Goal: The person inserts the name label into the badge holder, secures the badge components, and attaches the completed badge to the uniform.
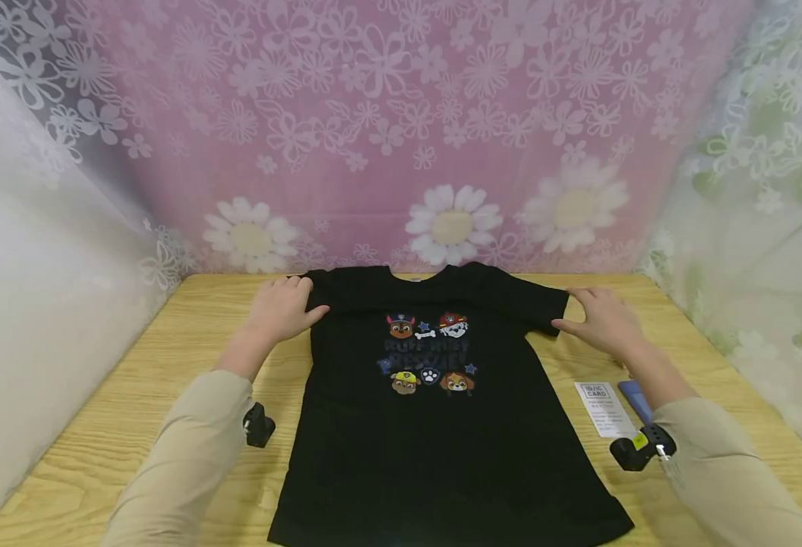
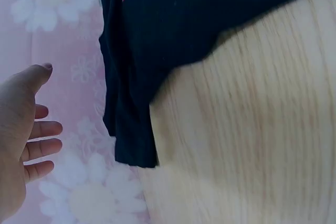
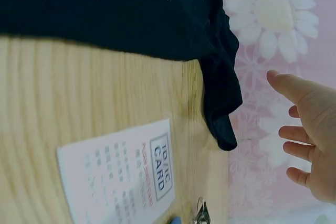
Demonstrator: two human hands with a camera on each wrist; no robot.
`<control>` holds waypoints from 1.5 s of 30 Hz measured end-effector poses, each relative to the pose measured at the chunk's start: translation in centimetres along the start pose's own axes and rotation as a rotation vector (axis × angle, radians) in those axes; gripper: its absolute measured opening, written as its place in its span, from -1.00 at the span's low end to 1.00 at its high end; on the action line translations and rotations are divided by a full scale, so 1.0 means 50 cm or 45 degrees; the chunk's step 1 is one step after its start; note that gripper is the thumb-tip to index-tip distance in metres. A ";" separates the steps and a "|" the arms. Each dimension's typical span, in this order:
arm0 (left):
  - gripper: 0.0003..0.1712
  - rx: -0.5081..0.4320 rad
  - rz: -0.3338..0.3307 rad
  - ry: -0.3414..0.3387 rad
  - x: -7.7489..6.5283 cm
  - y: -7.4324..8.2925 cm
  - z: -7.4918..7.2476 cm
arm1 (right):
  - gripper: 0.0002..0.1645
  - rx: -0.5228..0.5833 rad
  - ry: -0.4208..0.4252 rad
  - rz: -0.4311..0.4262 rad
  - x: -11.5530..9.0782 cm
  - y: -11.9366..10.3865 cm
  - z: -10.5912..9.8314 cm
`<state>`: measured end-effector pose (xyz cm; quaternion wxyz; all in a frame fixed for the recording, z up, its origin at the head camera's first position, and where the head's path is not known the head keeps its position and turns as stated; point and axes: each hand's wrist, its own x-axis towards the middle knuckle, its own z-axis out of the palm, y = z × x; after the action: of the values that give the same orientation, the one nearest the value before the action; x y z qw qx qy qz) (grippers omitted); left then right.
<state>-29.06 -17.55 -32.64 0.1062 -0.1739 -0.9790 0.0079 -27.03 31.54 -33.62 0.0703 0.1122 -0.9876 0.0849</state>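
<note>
A black short-sleeved T-shirt (image 1: pixel 428 456) lies spread flat, its neckline toward the back wall. Cartoon dog faces, lettering and small stars decorate its chest print (image 1: pixel 428 353). My left hand (image 1: pixel 281 310) hovers at the left sleeve and hides part of it in the head view; the left wrist view shows its fingers (image 2: pixel 44 146) loosely extended, holding nothing. At the right sleeve (image 1: pixel 541 302), my right hand (image 1: pixel 604 319) has its thumb and fingertips near the hem. The right wrist view shows that hand's fingers spread apart and bare, beside the sleeve's end.
A white card printed ID/IC CARD (image 1: pixel 604 409) lies on the wooden table (image 1: pixel 121 425), right of the shirt. Next to it is a blue flat object (image 1: pixel 636 400), partly under my right forearm. A small metal clip (image 3: pixel 202 214) lies close by. Floral curtains surround the table.
</note>
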 end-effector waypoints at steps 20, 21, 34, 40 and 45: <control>-0.39 0.196 0.310 0.106 0.023 0.118 -0.018 | -0.22 0.043 0.047 -0.029 -0.055 0.055 -0.001; -0.39 0.207 0.331 0.116 0.023 0.123 -0.018 | -0.23 0.052 0.052 -0.035 -0.058 0.058 0.000; -0.37 0.308 0.618 0.281 0.023 0.180 -0.010 | -0.25 0.167 0.037 -0.063 -0.089 0.090 0.000; -0.40 0.312 0.695 0.315 0.026 0.204 0.001 | -0.25 0.306 -0.001 -0.055 -0.113 0.104 -0.003; -0.47 0.314 0.746 0.298 0.030 0.228 0.012 | -0.26 0.399 -0.059 -0.016 -0.134 0.122 -0.008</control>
<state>-26.69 -6.32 -33.55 0.2311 -0.4334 -0.8603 0.1363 -21.92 38.87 -35.22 0.0294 0.1300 -0.9628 0.2350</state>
